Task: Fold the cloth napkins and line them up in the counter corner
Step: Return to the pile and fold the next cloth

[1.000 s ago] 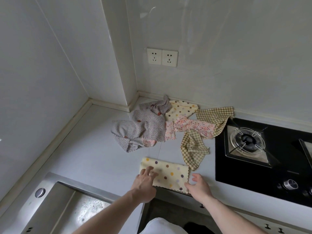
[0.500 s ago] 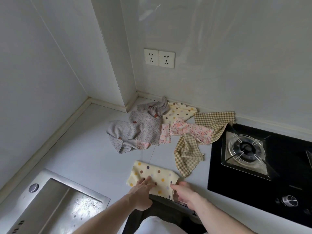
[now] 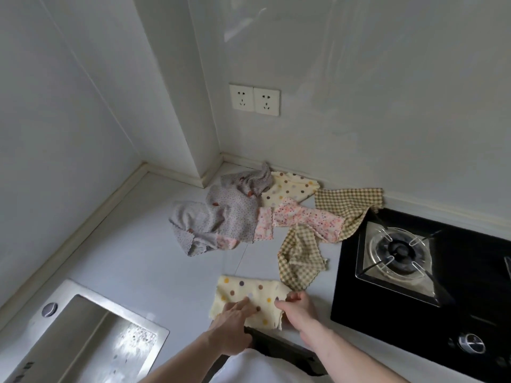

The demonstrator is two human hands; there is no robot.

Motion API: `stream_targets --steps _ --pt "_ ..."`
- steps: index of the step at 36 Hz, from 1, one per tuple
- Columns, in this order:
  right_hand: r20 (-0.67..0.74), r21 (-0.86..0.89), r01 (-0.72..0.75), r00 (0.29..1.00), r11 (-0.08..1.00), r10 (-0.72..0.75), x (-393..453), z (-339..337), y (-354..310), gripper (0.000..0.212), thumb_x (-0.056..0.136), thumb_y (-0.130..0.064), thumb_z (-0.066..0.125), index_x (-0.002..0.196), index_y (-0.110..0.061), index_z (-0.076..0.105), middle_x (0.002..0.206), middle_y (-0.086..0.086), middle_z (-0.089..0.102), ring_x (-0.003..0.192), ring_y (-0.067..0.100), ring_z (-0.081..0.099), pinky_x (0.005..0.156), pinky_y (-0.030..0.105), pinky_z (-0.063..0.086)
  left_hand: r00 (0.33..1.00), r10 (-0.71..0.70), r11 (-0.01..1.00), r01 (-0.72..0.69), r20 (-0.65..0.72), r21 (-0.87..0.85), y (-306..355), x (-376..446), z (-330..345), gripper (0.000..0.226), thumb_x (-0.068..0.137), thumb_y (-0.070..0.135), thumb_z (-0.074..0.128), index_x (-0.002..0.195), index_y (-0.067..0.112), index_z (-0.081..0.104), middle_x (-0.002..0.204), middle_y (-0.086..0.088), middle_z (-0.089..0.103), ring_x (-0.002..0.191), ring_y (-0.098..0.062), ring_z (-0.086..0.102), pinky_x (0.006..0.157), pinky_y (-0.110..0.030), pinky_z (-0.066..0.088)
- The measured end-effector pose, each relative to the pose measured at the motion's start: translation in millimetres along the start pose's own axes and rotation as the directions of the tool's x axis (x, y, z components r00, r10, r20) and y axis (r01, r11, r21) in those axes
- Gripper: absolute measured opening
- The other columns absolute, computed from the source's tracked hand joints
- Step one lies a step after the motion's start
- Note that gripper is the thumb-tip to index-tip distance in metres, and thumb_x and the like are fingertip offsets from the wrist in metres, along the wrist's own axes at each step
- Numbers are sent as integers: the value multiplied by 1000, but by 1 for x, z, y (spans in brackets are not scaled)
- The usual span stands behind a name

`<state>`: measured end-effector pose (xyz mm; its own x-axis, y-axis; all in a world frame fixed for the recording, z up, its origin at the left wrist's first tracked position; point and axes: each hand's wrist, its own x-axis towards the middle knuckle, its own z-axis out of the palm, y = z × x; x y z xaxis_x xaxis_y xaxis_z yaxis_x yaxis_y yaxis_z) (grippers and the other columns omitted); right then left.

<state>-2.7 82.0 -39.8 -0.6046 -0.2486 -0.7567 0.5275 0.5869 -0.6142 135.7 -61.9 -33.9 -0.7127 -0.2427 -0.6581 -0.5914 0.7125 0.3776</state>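
Observation:
A cream polka-dot napkin [image 3: 249, 294] lies folded at the counter's front edge. My left hand [image 3: 232, 324] rests flat on its near left part with fingers spread. My right hand [image 3: 297, 308] pinches the napkin's right edge, lifted and turned inward. Behind it lies a loose heap: a grey dotted napkin [image 3: 221, 214], a pink floral napkin [image 3: 304, 219], a second cream polka-dot napkin [image 3: 290, 186] and two olive checked napkins [image 3: 301, 255] [image 3: 351, 200].
A black gas hob [image 3: 414, 272] with a burner fills the right side. A steel sink [image 3: 83, 335] is at the lower left. The counter corner [image 3: 215, 172] meets a jutting wall column. Two wall sockets [image 3: 254, 99] sit above the heap.
My right hand took hold of the napkin's right edge and brought it leftward, so the napkin is narrower. My left hand stayed pressing on it. The camera tilted up a little.

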Motion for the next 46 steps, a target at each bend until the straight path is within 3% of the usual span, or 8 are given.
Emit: stream_targets --steps 7,11,14,26,32,35,39,46 --pt "23 223 -3 1000 975 -2 11 -3 -3 57 53 -12 80 108 -15 70 96 4 78 96 27 72 87 42 57 992 126 992 -126 -2 -13 -6 20 -5 80 75 29 49 153 40 37 164 16 23 151 -16 23 123 -31 20" --pt "59 251 -4 998 968 -12 4 2 -8 33 71 -6 76 102 -17 75 96 3 79 100 28 71 93 42 55 988 126 982 -136 -85 -127 -12 21 -8 67 80 27 52 146 36 48 155 21 38 146 -9 30 121 -26 25" --pt "56 220 18 998 975 -31 5 11 -8 37 62 -20 76 98 -21 78 97 0 79 101 26 71 99 48 54 977 91 981 -120 -191 -150 -23 19 -10 56 79 22 52 134 35 58 144 18 47 132 -11 43 110 -22 35" --pt "160 52 76 984 996 -83 -10 81 -34 27 90 -4 66 116 -11 63 108 14 71 96 29 72 66 32 62 978 39 983 -74 -204 -170 -63 8 -15 51 89 22 49 139 30 57 151 13 44 136 -16 42 112 -18 28" --pt "243 -105 117 966 988 -89 -7 105 -41 29 93 -2 63 120 -10 63 88 4 68 67 11 64 62 26 59 950 -76 970 0 -302 -243 -70 7 -29 50 83 15 50 129 31 62 139 11 56 130 -16 47 105 -23 40" --pt "219 -156 115 972 981 -80 -10 105 -40 36 93 -5 62 127 -14 56 97 5 63 74 16 65 66 29 61 931 -134 961 38 -339 -275 -74 11 -38 46 84 16 51 127 29 62 136 8 55 129 -17 48 103 -28 44" --pt "113 -240 166 983 956 -143 -13 88 -35 33 91 -8 59 122 -19 59 106 5 66 70 14 64 47 18 48 928 -116 963 19 -354 -267 -73 22 -48 50 86 23 56 136 24 52 140 4 50 131 -20 45 106 -30 42" --pt "-4 -265 159 986 951 -166 -9 61 -21 27 89 -11 65 112 -25 60 105 -6 65 91 12 67 77 30 60 966 51 996 -68 -254 -58 -50 48 -62 67 89 32 60 152 24 38 150 3 43 137 -23 37 113 -35 38"
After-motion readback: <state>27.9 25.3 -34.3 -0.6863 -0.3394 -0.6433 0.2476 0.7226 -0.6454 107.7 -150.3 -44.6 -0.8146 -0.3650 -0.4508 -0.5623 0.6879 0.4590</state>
